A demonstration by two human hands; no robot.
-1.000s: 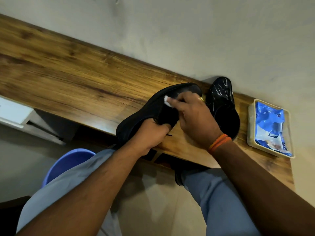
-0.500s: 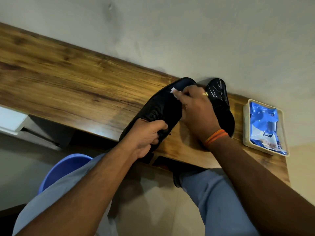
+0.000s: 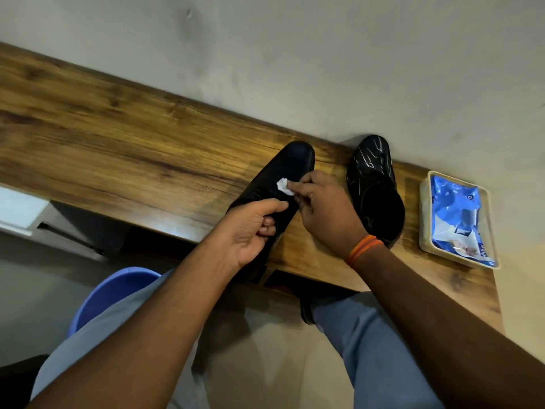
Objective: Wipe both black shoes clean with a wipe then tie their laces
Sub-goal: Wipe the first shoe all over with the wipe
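Both bare forearms reach forward over the long wooden shelf (image 3: 118,149). The left hand (image 3: 250,231) curls around the heel end of a matte black leather shoe (image 3: 283,175), gripping it. The right hand (image 3: 324,214), orange band at the wrist, pinches a small crumpled white wipe (image 3: 77,185) against that shoe's upper. Just right of this hand sits the second, glossy black shoe (image 3: 371,175).
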